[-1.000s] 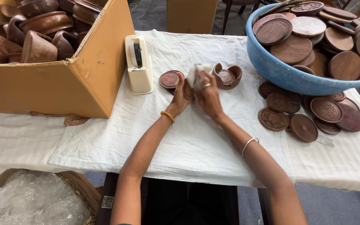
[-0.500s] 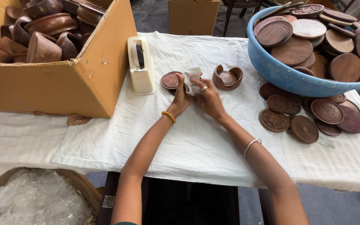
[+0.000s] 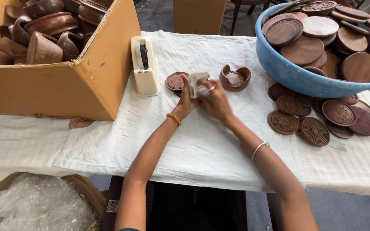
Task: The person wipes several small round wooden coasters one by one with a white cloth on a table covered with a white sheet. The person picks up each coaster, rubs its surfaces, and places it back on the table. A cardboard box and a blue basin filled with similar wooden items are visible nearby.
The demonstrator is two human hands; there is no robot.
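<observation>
Both my hands meet over the middle of the white cloth-covered table (image 3: 193,145). My left hand (image 3: 186,100) and my right hand (image 3: 214,102) together hold a small item wrapped in pale paper or cloth (image 3: 197,82); what is inside is hidden. Just beyond my left hand lies a round carved wooden coaster (image 3: 175,81). Beyond my right hand stands a brown wooden coaster holder (image 3: 235,78) with a disc inside it.
A cream tape dispenser (image 3: 145,66) stands left of the hands. A cardboard box (image 3: 78,81) of wooden holders fills the far left. A blue tub (image 3: 296,75) of wooden discs sits at right, loose coasters (image 3: 317,119) below it. Bubble wrap (image 3: 31,205) lies lower left.
My hands have stayed in place, working the wrapped item between the fingers. The view has shifted slightly.
</observation>
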